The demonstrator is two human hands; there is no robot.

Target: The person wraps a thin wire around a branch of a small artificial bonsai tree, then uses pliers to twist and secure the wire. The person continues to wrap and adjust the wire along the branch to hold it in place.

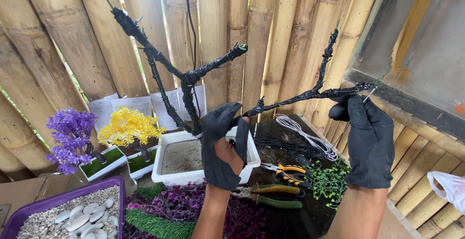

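A bare artificial tree [190,79] wrapped in black tape rises from a white rectangular pot [179,176] filled with sand. Both my hands wear black gloves. My left hand [224,144] grips the long right-hand branch [310,95] near where it leaves the trunk. My right hand [369,139] pinches the same branch near its tip, where a thin wire end [370,93] sticks out. The branch runs roughly level between the two hands.
Small purple [71,139] and yellow [130,127] artificial trees stand in white pots at left. A purple tray of pebbles [72,215] sits front left. Pliers [286,172], cutters [269,195], a white wire coil [305,137], green leaf sprigs [329,181] and purple foliage lie below. Behind is a bamboo wall [286,25].
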